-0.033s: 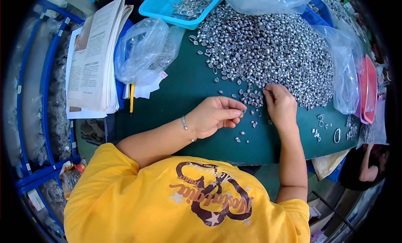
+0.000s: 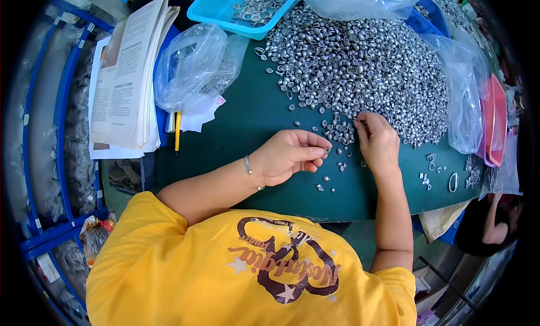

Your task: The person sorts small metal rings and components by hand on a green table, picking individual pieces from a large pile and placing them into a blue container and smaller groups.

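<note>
A broad heap of small silvery, teardrop-shaped metal pieces (image 2: 360, 62) covers the far middle of the green table. My left hand (image 2: 292, 154) is closed in a pinch, thumb against forefinger, on a small metal piece (image 2: 327, 150). At the heap's near edge, my right hand (image 2: 379, 140) also pinches, with a thin dark bit at its fingertips that is too small to make out. A little cluster of pieces (image 2: 338, 130) lies between the two hands. Several loose ones, such as a metal piece (image 2: 319, 187), are scattered nearer me.
Far left stand a blue basket (image 2: 222, 21) with metal rings, clear bags (image 2: 194, 73), a yellow pen (image 2: 178, 132) and a stack of papers (image 2: 121, 84). To the right are a plastic bag (image 2: 461, 95), a red basket (image 2: 495, 121) and a metal loop (image 2: 453, 182). Another person's arm (image 2: 495, 225) shows beyond.
</note>
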The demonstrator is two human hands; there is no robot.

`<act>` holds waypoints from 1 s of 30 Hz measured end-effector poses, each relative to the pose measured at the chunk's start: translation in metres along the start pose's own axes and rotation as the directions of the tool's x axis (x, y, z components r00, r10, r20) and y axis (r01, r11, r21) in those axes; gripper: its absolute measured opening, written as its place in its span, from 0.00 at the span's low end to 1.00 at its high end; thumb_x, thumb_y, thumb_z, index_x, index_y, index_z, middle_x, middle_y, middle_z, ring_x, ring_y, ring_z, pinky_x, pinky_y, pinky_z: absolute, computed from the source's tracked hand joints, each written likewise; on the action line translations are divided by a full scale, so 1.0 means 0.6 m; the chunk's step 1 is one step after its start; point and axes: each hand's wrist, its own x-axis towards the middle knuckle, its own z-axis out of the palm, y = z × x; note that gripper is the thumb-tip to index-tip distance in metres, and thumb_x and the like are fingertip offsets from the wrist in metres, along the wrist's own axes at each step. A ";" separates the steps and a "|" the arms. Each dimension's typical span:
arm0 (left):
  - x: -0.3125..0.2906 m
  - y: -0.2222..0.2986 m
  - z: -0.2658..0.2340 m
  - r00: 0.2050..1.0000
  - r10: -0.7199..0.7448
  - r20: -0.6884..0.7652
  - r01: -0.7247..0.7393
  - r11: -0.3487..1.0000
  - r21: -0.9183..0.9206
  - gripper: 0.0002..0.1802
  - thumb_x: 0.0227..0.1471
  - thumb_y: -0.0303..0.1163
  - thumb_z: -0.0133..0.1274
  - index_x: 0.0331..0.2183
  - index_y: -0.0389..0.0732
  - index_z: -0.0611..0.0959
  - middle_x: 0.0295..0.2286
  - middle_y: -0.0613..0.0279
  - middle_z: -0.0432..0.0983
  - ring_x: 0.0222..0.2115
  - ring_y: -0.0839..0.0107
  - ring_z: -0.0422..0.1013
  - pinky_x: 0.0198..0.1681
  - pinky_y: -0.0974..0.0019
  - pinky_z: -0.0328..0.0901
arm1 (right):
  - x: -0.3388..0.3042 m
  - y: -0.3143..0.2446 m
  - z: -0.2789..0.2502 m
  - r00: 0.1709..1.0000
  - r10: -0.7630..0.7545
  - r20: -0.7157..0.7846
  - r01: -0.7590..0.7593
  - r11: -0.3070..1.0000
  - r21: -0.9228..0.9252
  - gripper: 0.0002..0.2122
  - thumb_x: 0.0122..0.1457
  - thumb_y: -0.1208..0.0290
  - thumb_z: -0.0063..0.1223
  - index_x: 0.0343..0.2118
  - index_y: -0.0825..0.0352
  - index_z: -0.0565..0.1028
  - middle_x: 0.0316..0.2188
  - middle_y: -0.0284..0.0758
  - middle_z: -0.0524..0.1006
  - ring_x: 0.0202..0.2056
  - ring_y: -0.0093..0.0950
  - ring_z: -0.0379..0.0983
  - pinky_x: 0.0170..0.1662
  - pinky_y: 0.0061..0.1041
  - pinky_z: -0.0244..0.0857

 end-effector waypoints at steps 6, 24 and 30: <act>0.000 -0.003 -0.004 0.999 -0.021 0.036 0.022 0.999 -0.034 0.07 0.48 0.22 0.47 0.34 0.34 0.75 0.28 0.60 0.71 0.26 0.77 0.69 0.31 0.76 0.67 | -0.007 0.003 0.003 1.000 -0.021 0.023 0.018 0.995 0.100 0.02 0.48 0.75 0.51 0.25 0.66 0.72 0.22 0.35 0.72 0.19 0.30 0.67 0.22 0.26 0.61; 0.108 0.087 -0.035 0.601 0.711 0.364 -0.274 -0.245 0.930 0.03 0.41 0.27 0.51 0.23 0.40 0.78 0.21 0.61 0.70 0.21 0.67 0.68 0.24 0.66 0.63 | 0.063 -0.036 0.044 0.920 0.169 0.354 -0.339 0.796 0.501 0.06 0.48 0.74 0.51 0.28 0.70 0.75 0.15 0.32 0.71 0.17 0.23 0.67 0.20 0.20 0.60; 0.095 0.070 -0.028 0.695 0.644 0.319 -0.151 -0.304 0.941 0.04 0.40 0.28 0.53 0.25 0.41 0.78 0.23 0.58 0.70 0.26 0.59 0.69 0.28 0.62 0.64 | 0.056 -0.063 0.035 0.970 0.037 0.241 -0.062 0.993 0.097 0.08 0.46 0.67 0.53 0.24 0.67 0.74 0.23 0.40 0.74 0.25 0.37 0.72 0.29 0.33 0.65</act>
